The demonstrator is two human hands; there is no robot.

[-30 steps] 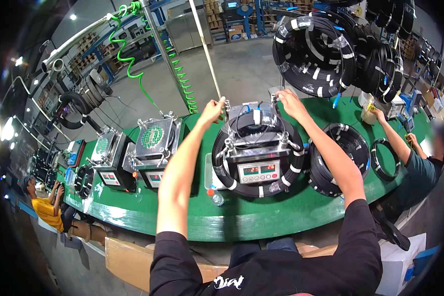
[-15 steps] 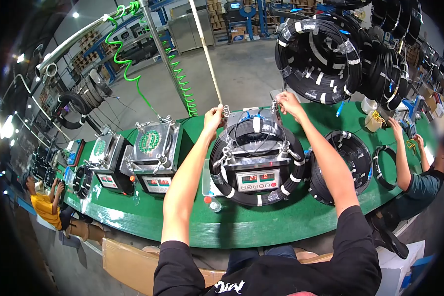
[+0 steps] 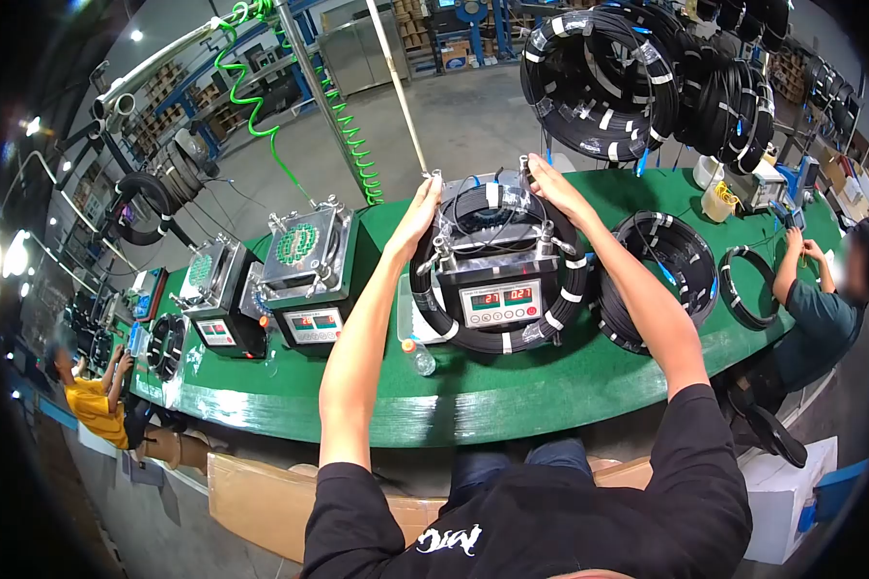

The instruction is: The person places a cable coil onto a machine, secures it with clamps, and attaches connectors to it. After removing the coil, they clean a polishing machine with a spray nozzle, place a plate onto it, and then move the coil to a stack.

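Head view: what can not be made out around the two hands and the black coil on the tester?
- Left hand, head view: too small to tell whether it grips the rear post.
- Right hand: its own back hides what the fingers touch.
- Black coil: the rear part is hidden by the tester and both hands.
- Display: the red digits are too small and blurred to read surely.

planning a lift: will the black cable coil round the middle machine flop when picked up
Probably keeps its ring shape: white tape bands bind the cable coil at intervals. Likely heavy for its size, given many dense turns.
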